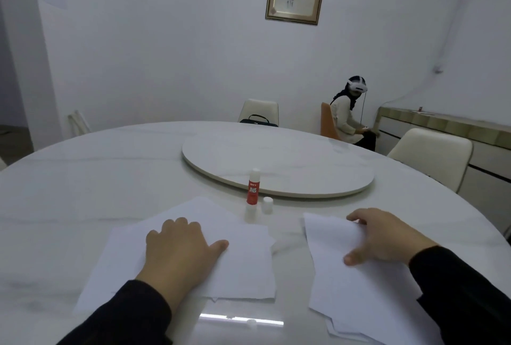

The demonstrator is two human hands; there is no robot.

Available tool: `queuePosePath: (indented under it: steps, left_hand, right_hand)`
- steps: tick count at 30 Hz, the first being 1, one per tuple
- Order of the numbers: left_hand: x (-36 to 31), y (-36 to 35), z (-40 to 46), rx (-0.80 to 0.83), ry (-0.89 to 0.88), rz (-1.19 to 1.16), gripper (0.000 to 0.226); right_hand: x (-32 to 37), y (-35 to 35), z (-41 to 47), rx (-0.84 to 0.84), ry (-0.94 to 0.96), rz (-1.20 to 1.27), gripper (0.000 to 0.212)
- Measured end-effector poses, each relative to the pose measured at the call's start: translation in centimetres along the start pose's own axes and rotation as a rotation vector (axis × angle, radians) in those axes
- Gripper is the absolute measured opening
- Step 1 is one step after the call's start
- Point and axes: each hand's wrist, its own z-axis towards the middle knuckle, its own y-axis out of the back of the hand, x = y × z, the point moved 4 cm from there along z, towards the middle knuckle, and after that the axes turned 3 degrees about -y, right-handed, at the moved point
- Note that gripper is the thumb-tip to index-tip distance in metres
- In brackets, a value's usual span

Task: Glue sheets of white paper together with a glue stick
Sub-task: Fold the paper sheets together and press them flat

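Note:
A white paper sheet (243, 270) lies on the table in front of me, and my left hand (179, 248) presses flat on it with the thumb spread to the right. To the right lies a small pile of white sheets (356, 292). My right hand (381, 237) grips the top sheet at its far right edge, thumb on top and fingers curled over the edge. A red and white glue stick (253, 187) stands upright and uncapped beyond the papers. Its white cap (267, 204) stands just to its right.
The round white marble table (83, 178) carries a raised turntable (279, 162) at its middle. Cream chairs (434, 156) stand around it, one with a dark bag (258, 120). A person in a headset (351, 115) sits at the back right by a low cabinet (442, 126).

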Motion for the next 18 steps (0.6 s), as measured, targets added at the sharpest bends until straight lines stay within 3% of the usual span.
queuePosePath:
  steps: [3,7,13,18]
  left_hand:
    - [-0.8,-0.2,-0.7,-0.026,-0.027,0.012,0.06]
    - [-1.0,-0.2,-1.1,-0.045,-0.041,0.02,0.058]
    - [-0.4,-0.1,-1.1,-0.039,-0.005,0.013,0.059]
    - [-0.6,0.0,-1.2,-0.041,-0.019,0.006,0.059]
  right_hand:
    - [0.8,0.5,-0.5,-0.098,0.058,-0.129,0.09]
    - [1.2,0.6,-0.8,-0.201,0.115,-0.122,0.087]
    - [0.5,-0.8,0.5,-0.319,0.051,0.023,0.044]
    - [0.3,-0.3,1.2,-0.436,0.015,-0.134,0.039]
